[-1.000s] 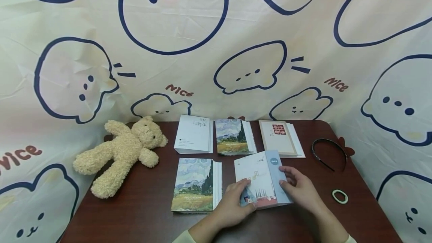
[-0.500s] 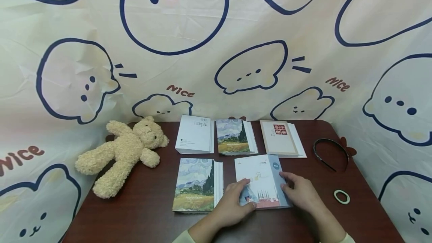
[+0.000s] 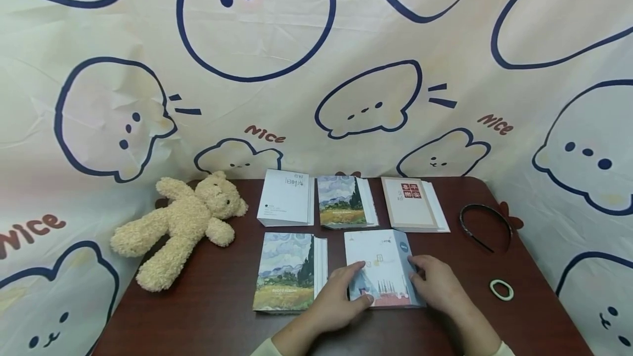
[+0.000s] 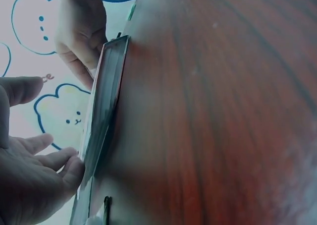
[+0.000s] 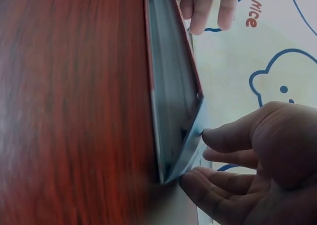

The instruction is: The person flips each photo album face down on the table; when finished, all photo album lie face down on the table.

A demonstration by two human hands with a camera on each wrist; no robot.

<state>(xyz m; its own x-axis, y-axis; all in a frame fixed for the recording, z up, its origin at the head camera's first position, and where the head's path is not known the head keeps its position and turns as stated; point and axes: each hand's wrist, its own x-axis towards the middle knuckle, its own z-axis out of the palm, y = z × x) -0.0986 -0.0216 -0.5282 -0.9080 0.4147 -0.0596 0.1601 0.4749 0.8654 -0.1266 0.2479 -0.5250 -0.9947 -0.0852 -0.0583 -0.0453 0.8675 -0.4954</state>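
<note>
A white and blue photo album with a pink-bottomed city drawing lies near the table's front, its blue spine side sloping down to the right. On its left edge rest the fingers of my left hand, the thumb along the front corner. My right hand touches the blue side: in the right wrist view the thumb is against the sloping face and the fingertips are at its low edge. The left wrist view shows the left fingertips against the album's side, thumb spread away.
Left of it lies a landscape-painted album. Behind stand a white album, a smaller painted album and a beige album. A teddy bear lies left; a headband and green ring lie right.
The album has come down flatter and turned slightly straighter, its far edge moving nearer. My right hand has shifted a little down with it; my left hand has barely moved.
</note>
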